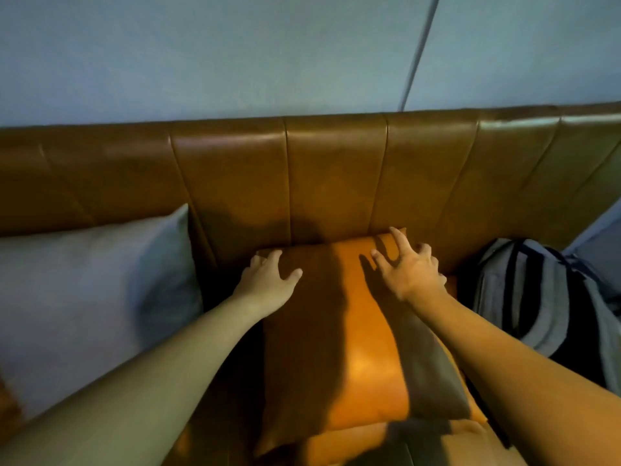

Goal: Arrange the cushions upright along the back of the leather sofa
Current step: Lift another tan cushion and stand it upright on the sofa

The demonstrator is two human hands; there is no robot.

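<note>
Hands at frame centre: left hand lay spread on the orange cushion, right hand hovered with fingers splayed. This cushion leaned on the sofa back; a grey cushion at left already stood upright, so little seemingly remained.

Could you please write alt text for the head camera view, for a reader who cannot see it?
Two bare hands reach for the top edge of an orange cushion leaning against the brown leather sofa back; the left hand rests on it, the right hand has fingers spread. A pale blue cushion stands left, a grey backpack right.
</note>
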